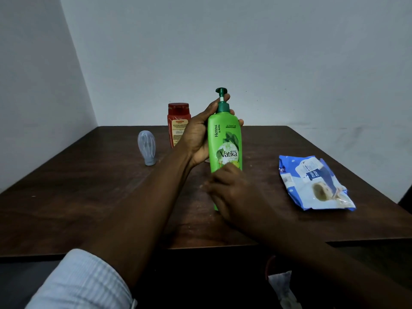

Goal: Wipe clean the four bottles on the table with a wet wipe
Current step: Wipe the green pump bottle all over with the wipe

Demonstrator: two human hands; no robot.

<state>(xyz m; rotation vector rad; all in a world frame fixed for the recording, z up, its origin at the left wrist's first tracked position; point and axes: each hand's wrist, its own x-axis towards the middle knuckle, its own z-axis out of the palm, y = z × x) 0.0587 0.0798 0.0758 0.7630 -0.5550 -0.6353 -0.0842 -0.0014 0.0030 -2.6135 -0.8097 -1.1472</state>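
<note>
**Here, a green pump bottle between two hands**

So we start with the dark brown wooden table (89,208), its grain matt and faintly scuffed, set into a corner of plain pale walls. Near its middle stands upright the glossy green plastic pump bottle (225,141), tall and round-shouldered, with a darker green pump head. Its base is covered, so we cannot tell whether it rests on the wood.

To the right, well apart, lies a crinkled blue-and-white foil wipes pack (316,184), flat and creased.

The left hand (198,134) grips the bottle's shoulder and neck, with its fingers curled round the back. The right hand (234,192) lies across the lower front. It is blurred, and we cannot tell how its fingers sit or whether they hold anything.

Behind the left hand a squat red plastic bottle (177,121) is partly hidden. Left of it a small translucent grey-blue bottle (146,147) stands on its cap.
</note>
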